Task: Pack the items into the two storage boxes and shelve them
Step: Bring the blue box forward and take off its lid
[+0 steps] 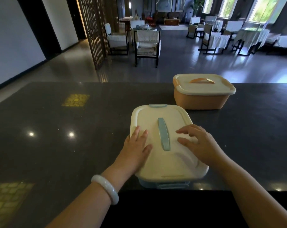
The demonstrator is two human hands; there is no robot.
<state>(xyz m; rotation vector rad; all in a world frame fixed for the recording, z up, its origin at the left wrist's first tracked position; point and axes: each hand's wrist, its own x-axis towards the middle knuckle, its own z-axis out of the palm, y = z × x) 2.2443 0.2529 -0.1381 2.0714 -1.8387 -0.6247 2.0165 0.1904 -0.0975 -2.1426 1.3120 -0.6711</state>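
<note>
Both hands flat on blue box lid [165, 162]: left hand [136, 150] and right hand [200, 143] fingers spread, flanking handle [163, 134]. Orange box [201, 99] beyond right fingers, lidded, on desk [57, 129].

near box [168, 163] before far box [203, 96], on counter [57, 137]

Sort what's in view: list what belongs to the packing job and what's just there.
Job: blue box with cream lid, left hand and right hand on it; orange box, lidded.
Not: bracelet, counter, chairs.
</note>
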